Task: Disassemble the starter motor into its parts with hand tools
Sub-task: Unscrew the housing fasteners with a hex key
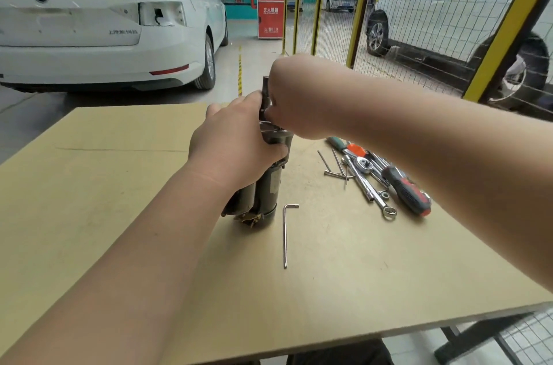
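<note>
Dark metal, dull and greasy-looking, makes up the starter motor point(263, 185), which stands on end near the middle of a tan board tabletop point(104, 185), its lower end resting on the board and its upper end tilted slightly away from the person. The left hand point(236, 143) is wrapped around the upper part of the motor body, fingers closed on it. The right hand point(296, 98) comes in from the right and sits at the very top of the motor, closed on a dark upright piece point(265, 89) that sticks up between the two hands; what exactly that piece is cannot be told, since the hand hides most of it. The two hands are close together, touching or nearly so at the motor's top.

Just right of the motor's base, an L-shaped hex key point(285, 233) lies flat on the board, its long leg pointing toward the near edge. Farther right lies a loose heap of tools: a ratchet handle point(359, 167), a combination spanner point(386, 206), a red-and-black screwdriver handle point(407, 191), and a few long thin bolts point(335, 167) lying crossed at the left edge of the heap.

Beyond the table's far edge a white car point(104, 20) is parked on the left, and a yellow-framed mesh fence point(419, 20) stands on the right.
</note>
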Tool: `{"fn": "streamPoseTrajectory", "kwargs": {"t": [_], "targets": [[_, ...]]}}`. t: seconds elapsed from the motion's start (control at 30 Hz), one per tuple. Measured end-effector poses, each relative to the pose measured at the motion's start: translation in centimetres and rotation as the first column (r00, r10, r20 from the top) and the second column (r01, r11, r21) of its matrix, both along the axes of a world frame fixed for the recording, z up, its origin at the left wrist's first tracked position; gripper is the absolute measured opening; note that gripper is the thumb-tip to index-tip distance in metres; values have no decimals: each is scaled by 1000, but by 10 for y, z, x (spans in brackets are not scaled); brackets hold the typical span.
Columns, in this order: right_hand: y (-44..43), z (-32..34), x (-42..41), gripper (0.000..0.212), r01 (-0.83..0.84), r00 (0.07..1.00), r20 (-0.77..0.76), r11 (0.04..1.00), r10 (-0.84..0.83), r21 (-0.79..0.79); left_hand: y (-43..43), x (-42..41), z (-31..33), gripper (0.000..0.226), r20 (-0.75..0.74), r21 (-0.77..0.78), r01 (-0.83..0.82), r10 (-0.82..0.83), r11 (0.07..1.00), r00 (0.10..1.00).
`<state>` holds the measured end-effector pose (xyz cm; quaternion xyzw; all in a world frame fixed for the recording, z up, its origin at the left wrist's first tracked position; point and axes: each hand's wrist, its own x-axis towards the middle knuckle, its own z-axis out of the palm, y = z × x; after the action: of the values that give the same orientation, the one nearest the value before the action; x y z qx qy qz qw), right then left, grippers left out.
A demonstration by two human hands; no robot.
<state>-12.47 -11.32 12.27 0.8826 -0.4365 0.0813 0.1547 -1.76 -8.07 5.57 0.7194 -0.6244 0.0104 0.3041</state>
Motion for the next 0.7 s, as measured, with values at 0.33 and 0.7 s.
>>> {"fn": "streamPoseTrajectory", "kwargs": {"t": [0.33,0.7], "targets": [[-21,7,-11,26,-55,981,194,959,-1,280,-8,-4,4,40,47,37,-24,22,999,999],[-57,12,-2,35,32,997,56,926,-57,376,-40,10,-2,42,-32,-40,-1,-1,999,999]]}}
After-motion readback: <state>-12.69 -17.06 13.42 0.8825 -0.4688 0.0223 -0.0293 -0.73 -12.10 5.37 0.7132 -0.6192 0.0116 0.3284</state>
